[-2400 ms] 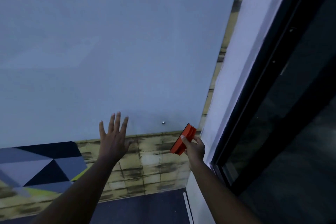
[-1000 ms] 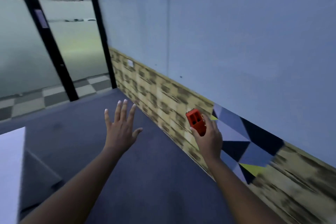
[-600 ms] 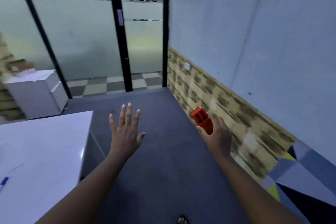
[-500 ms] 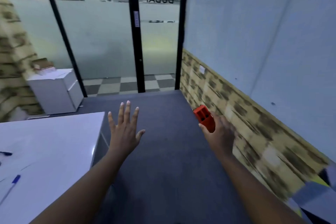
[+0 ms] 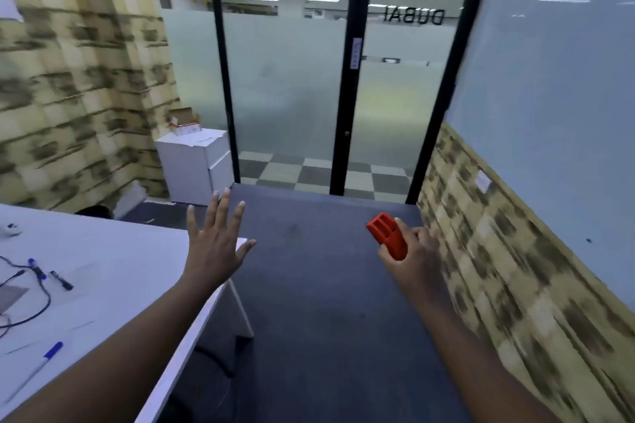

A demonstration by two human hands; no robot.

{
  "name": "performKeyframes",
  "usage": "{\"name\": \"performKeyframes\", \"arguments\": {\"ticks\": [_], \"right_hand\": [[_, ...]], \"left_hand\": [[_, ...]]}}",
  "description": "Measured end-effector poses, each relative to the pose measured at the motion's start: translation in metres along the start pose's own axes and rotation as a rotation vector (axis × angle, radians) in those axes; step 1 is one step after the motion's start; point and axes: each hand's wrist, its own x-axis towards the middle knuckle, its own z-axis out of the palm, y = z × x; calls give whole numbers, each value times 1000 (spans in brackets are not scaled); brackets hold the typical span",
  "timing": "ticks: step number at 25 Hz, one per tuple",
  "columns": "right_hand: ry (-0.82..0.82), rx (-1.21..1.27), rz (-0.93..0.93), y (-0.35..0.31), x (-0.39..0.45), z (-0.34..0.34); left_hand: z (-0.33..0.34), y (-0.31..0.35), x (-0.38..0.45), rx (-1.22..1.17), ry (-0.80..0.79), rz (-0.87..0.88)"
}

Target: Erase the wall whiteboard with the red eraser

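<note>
I see the big wall whiteboard (image 5: 556, 106) filling the right side of the frame, with a brick-look wall under it. The white counter (image 5: 113, 271) sits at the lower left, and a blue pen (image 5: 37, 367) and a black cable (image 5: 31, 299) lie on it. A small white cabinet (image 5: 196, 165) stands in the middle left, by the glass door (image 5: 388, 86). My left hand (image 5: 214, 247) is held up over the counter's corner, its fingers (image 5: 221, 209) straight and spread, holding nothing. My right hand (image 5: 412, 257), at centre right, has its fingers curled round the red eraser (image 5: 386, 239), well apart from the whiteboard.
</note>
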Motion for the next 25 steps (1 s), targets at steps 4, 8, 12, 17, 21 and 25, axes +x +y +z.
{"name": "performKeyframes", "arguments": {"ticks": [4,8,12,17,21,25], "right_hand": [[-239,153,-33,-33,37,91],[-436,172,-127,-68,60,188],[-624,158,-188,-113,101,302],[-817,83,-232,-170,133,447],[-956,-23,-280,-206,130,541],[-1070,-73,-378,-223,117,613]], "left_hand": [[38,-52,13,35,-106,-177],[97,-96,29,-3,-229,-278],[183,-146,49,-28,-310,-354],[282,-208,77,-27,-453,-470],[342,-249,85,22,-542,-479],[383,-260,87,47,-687,-459]]}}
